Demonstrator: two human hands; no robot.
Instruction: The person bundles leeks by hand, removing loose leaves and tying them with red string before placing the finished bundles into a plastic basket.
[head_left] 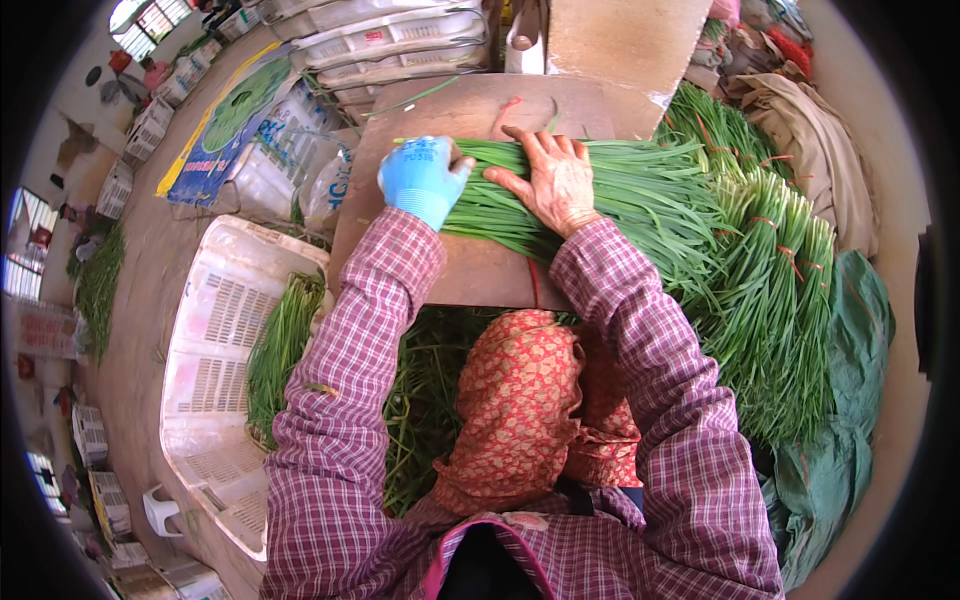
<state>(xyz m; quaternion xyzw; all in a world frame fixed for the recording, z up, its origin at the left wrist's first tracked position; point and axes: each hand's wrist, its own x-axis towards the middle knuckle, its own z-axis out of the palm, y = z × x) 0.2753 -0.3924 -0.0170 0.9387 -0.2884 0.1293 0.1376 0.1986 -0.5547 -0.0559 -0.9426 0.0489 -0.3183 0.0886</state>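
Note:
A thick bunch of garlic chives [640, 190] lies crosswise on a brown board [480, 270] in front of me, its leafy tips spreading to the right. My left hand [422, 180], in a blue glove, is closed round the bunch's left end, and the stem ends are mostly hidden by it. Bare and with fingers apart, my right hand [550, 182] rests flat on top of the leaves. A red tie [535, 284] shows at the board's near edge. Another red strip [506, 112] lies beyond the bunch; whether the two are one piece under the chives I cannot tell.
Red-tied bundles of chives [770, 260] are heaped at the right, beside green sheeting [835, 440]. A white plastic crate [205, 330] with some chives stands at my left. Stacked white crates [390, 45] and a cardboard piece [625, 45] rise behind the board. Loose greens [425, 370] lie below it.

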